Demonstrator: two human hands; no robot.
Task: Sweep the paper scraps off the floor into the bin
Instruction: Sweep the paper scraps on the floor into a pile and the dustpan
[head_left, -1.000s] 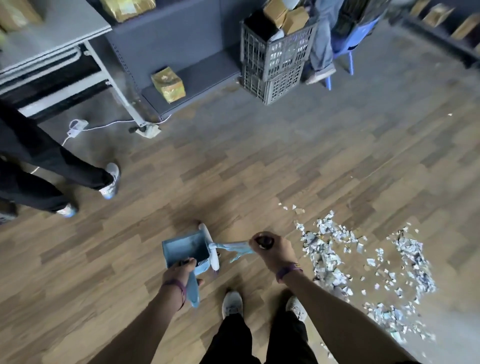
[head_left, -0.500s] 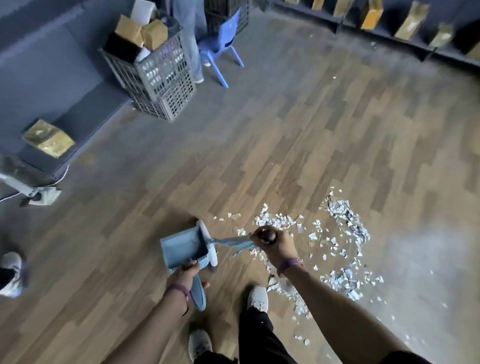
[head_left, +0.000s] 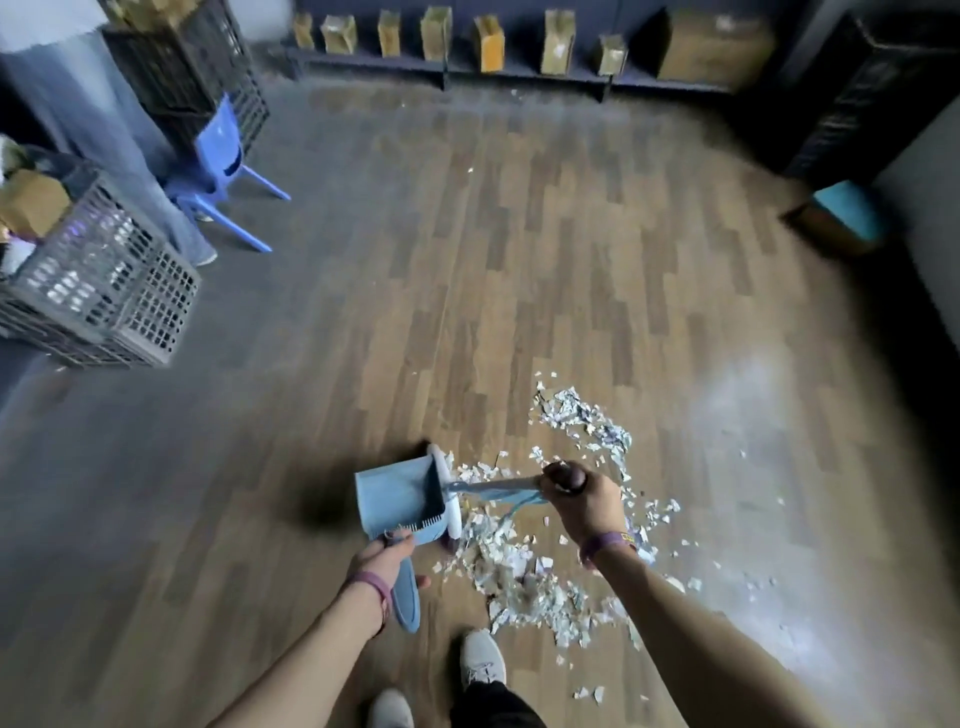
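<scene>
**Dustpan and broom at the scrap pile**

Left grip (head_left: 387, 564) was curled round the handle of the blue dustpan (head_left: 400, 491). Right grip (head_left: 582, 499) was clenched on the broom (head_left: 493, 488) stick's top. The broom head touched the pan's mouth. Paper scraps (head_left: 519, 577) lay on the floor (head_left: 519, 260) just beside the pan, near the shoes (head_left: 480, 657).

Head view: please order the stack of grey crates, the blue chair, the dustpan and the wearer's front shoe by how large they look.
1. The stack of grey crates, clearly the largest.
2. The blue chair and the dustpan look about alike. The dustpan is nearer the camera, so I do not rank them.
3. The front shoe, the smallest.
</scene>
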